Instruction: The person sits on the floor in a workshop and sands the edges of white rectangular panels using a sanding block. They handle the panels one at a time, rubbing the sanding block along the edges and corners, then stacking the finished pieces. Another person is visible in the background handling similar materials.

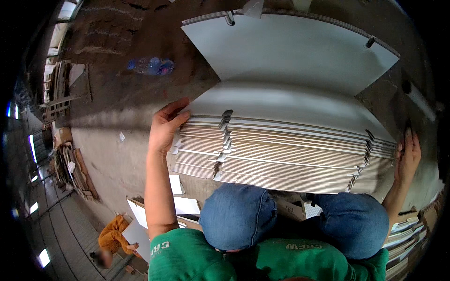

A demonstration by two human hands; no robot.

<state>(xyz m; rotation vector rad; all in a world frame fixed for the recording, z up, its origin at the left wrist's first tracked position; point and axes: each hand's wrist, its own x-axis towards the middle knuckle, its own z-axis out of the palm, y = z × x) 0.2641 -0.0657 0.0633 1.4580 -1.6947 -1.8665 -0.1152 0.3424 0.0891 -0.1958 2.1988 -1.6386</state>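
A thick stack of slotted corrugated cardboard sheets (295, 157), white-faced with brown edges, leans in front of my knees. My left hand (164, 127) is closed at its upper left corner, thumb and fingers against the sheet ends. On the opposite end, my right hand (408, 154) holds the side, its thumb at the edge and its fingers pointing away from me. The stack's near edges are uneven, and the slots form two stepped rows. Beyond it lies another batch of white cardboard sheets (295, 47), also slotted along the far edge.
A crumpled clear plastic bottle (151, 66) lies on the concrete floor at far left. Cardboard piles (75, 171) stand along the left. More stacked sheets (405, 241) are beside my right knee. At lower left, a person in orange-brown clothing (115, 235) holds a pale sheet.
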